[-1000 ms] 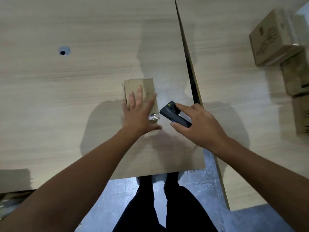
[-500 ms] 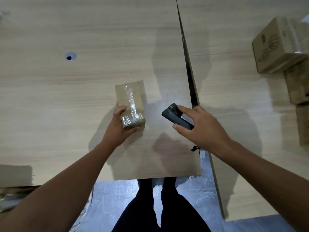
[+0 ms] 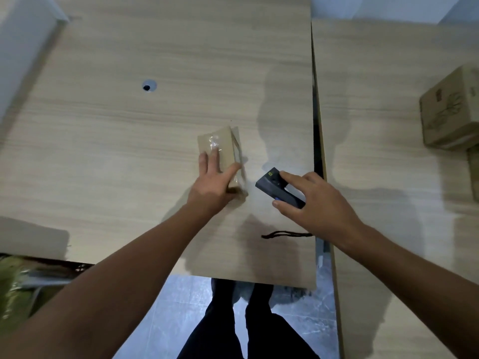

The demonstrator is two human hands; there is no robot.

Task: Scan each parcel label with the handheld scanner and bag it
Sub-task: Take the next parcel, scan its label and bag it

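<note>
A small brown cardboard parcel (image 3: 223,147) with clear tape on its top lies on the wooden table (image 3: 108,151). My left hand (image 3: 213,181) rests on its near end, fingers laid over the top and thumb against the right side. No label shows on the visible face. My right hand (image 3: 308,200) grips the black handheld scanner (image 3: 272,185) just right of the parcel, index finger on top, thumb on its near side. The scanner's front end points up-left toward the parcel. Its black wrist cord (image 3: 285,234) lies on the table under my right wrist.
A second table (image 3: 388,177) adjoins on the right across a narrow gap (image 3: 318,141). Brown cardboard boxes (image 3: 451,112) sit at its right edge. A cable hole (image 3: 147,86) lies far left. Green packaging (image 3: 13,286) shows below the left table edge. My legs stand at the front edge.
The parcel has been turned over; the small printed label at its near end no longer shows. My left hand moved from gripping the near end to lying over the top. The scanner stays beside it.
</note>
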